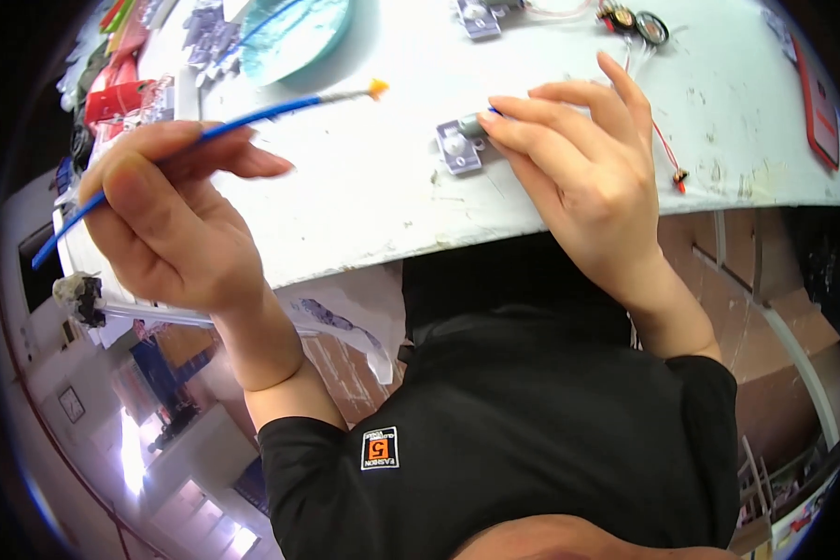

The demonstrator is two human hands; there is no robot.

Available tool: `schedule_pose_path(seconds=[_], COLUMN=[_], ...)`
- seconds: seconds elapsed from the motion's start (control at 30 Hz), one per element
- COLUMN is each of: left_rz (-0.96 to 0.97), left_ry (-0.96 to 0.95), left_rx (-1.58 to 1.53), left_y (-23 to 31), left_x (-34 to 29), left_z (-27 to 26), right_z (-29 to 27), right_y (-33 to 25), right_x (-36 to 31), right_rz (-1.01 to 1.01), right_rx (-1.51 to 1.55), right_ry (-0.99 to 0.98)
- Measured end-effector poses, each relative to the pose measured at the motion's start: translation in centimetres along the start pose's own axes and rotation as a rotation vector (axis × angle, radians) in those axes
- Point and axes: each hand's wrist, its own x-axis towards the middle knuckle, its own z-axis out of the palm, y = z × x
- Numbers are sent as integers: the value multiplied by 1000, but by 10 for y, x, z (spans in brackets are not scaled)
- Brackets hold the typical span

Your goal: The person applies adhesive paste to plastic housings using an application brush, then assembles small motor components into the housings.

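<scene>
Held at left in the curled left hand [173, 224], thumb against fingers, a slim blue paintbrush [261, 114] is slanted up rightward to its yellow-orange tip [377, 89]. Right of that tip, over the white tabletop [373, 196], a grey plastic box [459, 149] with a short grey-green cylinder [473, 125] is seen; its cylinder, aimed at the nearer right hand [593, 173], appears pinched by bent fingers.

Place: prob. a small workshop, for assy. of elec. parts
Worktable [364, 210]: white top w/ many dark stains, scratches
Parts: grey motor unit [458, 151], a 2nd similar unit [481, 22], thin wires [664, 140], pile of small grey pcs. [210, 42]
Tool: blue brush [275, 111], orange stuff on tip
Room: bright lamp or window [133, 457], can't tell which
</scene>
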Motion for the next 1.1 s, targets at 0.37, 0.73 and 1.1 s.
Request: schedule_pose_path(seconds=[0.37,0.73,1.1], left_rz=[90,256,279], left_ry=[-373,-626,-608], left_rx=[-21,238,185], left_y=[16,40,31], left_x=[-39,-40,-39], left_z=[30,17,16], right_z=[-4,-4,-3], right_y=[-2,-2,-3], right_x=[3,3,2], right_rz=[-10,-12,-18], right_rx=[-9,-6,-13], right_ry=[-21,-8,-10])
